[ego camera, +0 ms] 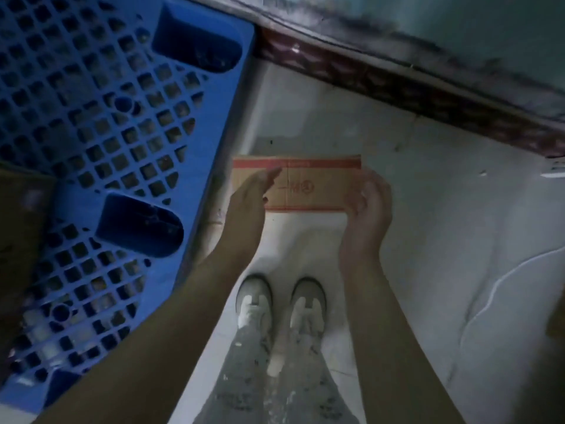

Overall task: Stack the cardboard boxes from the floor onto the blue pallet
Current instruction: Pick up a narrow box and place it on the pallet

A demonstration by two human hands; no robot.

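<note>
The box (305, 191) sits just right of the pallet (91, 133), with the left hand (250, 200) flat and straight-fingered against its left end and the right hand (370, 203) curled round its right end, probably to lift it level.

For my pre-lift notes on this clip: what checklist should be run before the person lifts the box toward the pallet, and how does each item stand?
1. Left hand on the cardboard box: ok, straight fingers lie against its left end.
2. Right hand has a firm hold: cannot tell, the fingers curl at the right end but the contact is blurred.
3. Box already off the floor: cannot tell.
4. Free space on the blue pallet: ok, bare grid lies just left of the box.
5. Footing: ok, the shoes stand behind the box, apart from it.
</note>
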